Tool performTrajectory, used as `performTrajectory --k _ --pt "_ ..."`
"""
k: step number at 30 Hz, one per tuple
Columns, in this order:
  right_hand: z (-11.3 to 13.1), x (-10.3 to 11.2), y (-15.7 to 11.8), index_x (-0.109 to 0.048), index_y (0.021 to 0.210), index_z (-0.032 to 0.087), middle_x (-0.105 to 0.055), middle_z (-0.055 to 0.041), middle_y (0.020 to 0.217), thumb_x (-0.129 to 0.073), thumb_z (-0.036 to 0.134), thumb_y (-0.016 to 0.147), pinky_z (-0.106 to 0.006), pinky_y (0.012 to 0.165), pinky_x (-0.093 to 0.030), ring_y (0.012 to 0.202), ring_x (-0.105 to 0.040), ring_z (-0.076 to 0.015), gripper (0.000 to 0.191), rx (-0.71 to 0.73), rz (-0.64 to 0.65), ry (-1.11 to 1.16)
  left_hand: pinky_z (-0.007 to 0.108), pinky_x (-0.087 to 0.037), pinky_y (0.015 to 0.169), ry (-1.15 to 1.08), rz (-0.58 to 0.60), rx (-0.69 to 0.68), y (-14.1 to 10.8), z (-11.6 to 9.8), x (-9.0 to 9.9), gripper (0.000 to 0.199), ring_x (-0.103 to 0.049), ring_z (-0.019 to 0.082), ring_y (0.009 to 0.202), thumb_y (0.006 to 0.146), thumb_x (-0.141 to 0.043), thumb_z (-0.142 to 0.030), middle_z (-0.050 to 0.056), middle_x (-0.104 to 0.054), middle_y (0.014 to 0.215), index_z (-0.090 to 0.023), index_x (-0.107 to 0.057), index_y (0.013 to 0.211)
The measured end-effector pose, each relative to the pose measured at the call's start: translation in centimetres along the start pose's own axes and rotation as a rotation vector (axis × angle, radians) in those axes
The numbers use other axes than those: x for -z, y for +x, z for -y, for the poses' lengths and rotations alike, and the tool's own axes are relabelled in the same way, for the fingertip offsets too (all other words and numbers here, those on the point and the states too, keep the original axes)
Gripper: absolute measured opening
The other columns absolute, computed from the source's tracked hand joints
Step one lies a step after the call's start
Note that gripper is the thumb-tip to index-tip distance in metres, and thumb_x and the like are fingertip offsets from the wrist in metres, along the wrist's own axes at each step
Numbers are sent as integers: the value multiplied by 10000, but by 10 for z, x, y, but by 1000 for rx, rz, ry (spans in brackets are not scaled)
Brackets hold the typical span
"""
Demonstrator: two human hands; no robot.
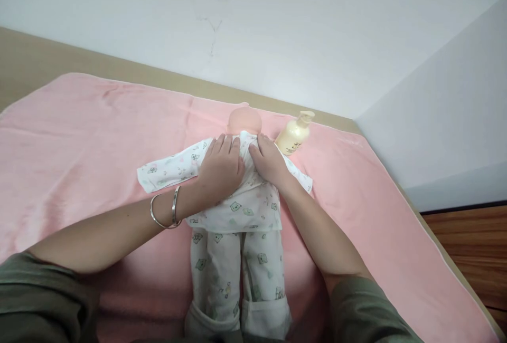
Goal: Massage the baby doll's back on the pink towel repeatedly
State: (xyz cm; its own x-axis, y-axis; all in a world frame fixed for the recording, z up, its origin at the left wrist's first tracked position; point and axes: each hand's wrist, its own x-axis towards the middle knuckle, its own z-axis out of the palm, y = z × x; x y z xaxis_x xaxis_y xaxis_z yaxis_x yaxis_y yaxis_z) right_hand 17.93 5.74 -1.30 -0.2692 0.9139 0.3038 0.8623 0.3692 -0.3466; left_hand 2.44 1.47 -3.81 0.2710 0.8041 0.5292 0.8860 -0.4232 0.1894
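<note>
A baby doll (244, 120) lies on a pink blanket (356, 216), dressed in a white printed top (253, 208) and matching trousers (224, 266). Only the smooth round head shows, with no face visible. My left hand (222, 166) rests flat on the left upper part of the top, fingers extended toward the head. On the right shoulder area lies my right hand (269, 158), its thumb spread toward the middle and its fingers over the shoulder. Both hands touch the cloth and hold nothing. The doll's sleeves stretch out to either side.
A cream pump bottle (293, 134) stands tilted in view just beyond the right sleeve. Behind the blanket runs a tan surface edge (158, 74) against a white wall (317, 31). Brown wooden furniture (475, 248) is at the far right.
</note>
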Motion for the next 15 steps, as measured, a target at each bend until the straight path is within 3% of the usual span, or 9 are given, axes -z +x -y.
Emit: performTrajectory --k 2,7,11,15 --pt "0 1 1 -583 1069 118 -651 -186 1108 -333 293 978 -497 1022 -456 1067 -577 -317 318 3 4 -32 534 -366 1123 -19 13 4 3 2 1 509 -469 388 1327 928 -345 -193 255 -563 1360 30 -495 1361" --pt "16 -1 -14 -585 1202 38 -630 -241 1228 -324 266 976 -524 1089 -412 1188 -553 -349 413 -1 1 -141 470 -494 873 -126 98 132 22 15 0 317 -611 319 935 892 -345 -208 169 -673 985 -108 -623 1007" --pt "28 -5 -29 -403 1445 -67 -440 -297 1506 -305 261 977 -572 1203 -293 1454 -357 -385 580 5 -6 -151 461 -486 900 -176 22 161 23 19 -7 316 -613 308 970 893 -337 -215 150 -690 1030 -148 -613 1031" --pt "26 -5 -26 -377 1487 -31 -368 -252 1581 -322 267 957 -559 1239 -261 1513 -281 -361 610 -29 35 -56 450 -470 948 -184 3 156 18 17 -10 338 -610 305 1034 908 -334 -228 150 -693 1096 -142 -608 1085"
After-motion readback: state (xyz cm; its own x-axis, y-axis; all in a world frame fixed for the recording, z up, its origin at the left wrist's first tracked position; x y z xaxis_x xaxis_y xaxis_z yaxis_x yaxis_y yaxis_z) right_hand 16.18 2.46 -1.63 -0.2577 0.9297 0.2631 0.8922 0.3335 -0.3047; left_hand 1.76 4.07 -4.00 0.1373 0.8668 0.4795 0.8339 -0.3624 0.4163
